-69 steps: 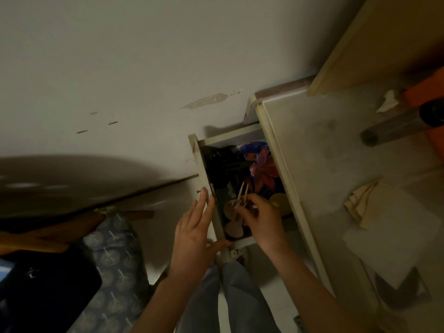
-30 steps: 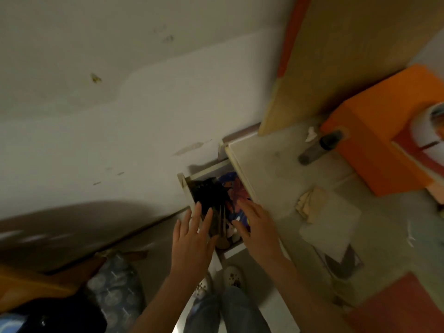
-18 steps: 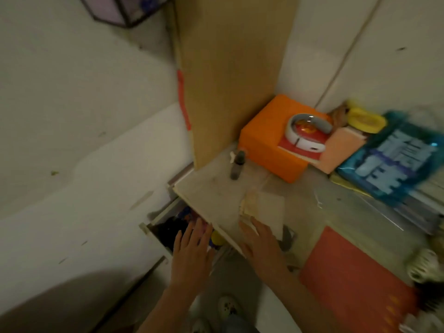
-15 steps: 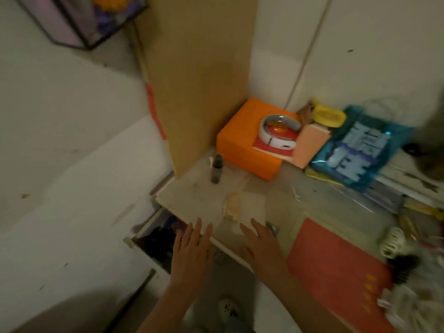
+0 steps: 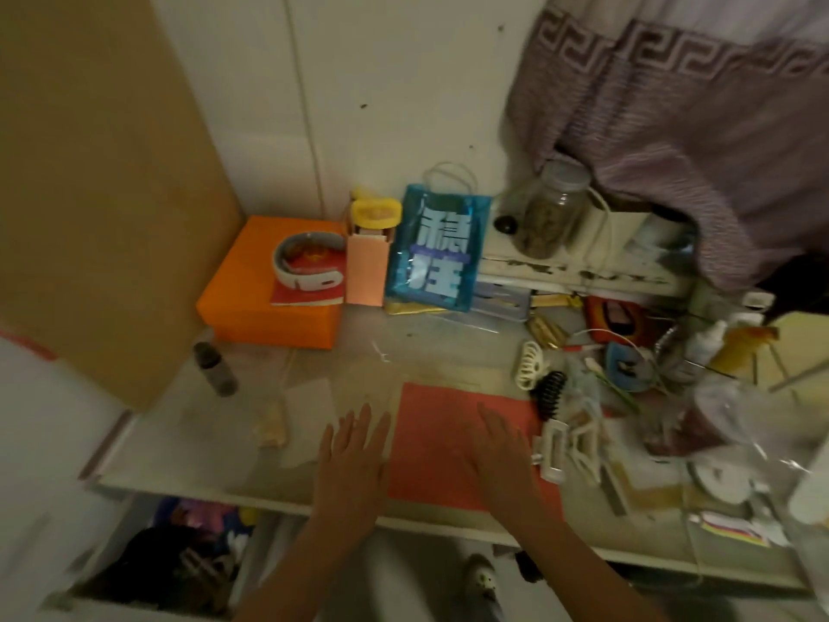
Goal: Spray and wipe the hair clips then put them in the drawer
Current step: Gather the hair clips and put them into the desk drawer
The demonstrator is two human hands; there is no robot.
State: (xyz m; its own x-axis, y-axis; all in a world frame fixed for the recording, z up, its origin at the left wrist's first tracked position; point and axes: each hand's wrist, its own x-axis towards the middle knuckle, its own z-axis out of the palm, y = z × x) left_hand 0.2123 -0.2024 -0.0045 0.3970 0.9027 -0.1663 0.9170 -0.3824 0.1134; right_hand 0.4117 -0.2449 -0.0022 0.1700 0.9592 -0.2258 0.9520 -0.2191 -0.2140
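Both forearms are reaching forward side by side from the lower edge of the view. The left hand [image 5: 352,460] is lying palm down with fingers straight and slightly spread, holding nothing. The right hand [image 5: 502,457] is lying likewise, flat and empty, well apart from the left.

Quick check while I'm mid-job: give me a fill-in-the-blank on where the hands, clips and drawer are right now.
1. Both hands, left hand and right hand, are held flat and hold ____.
2. The right hand lies over the ____ cloth.
3. The black hair clip lies to the ____ of that cloth.
4. The drawer at lower left stands ____.

Missing words: nothing; red; right; open
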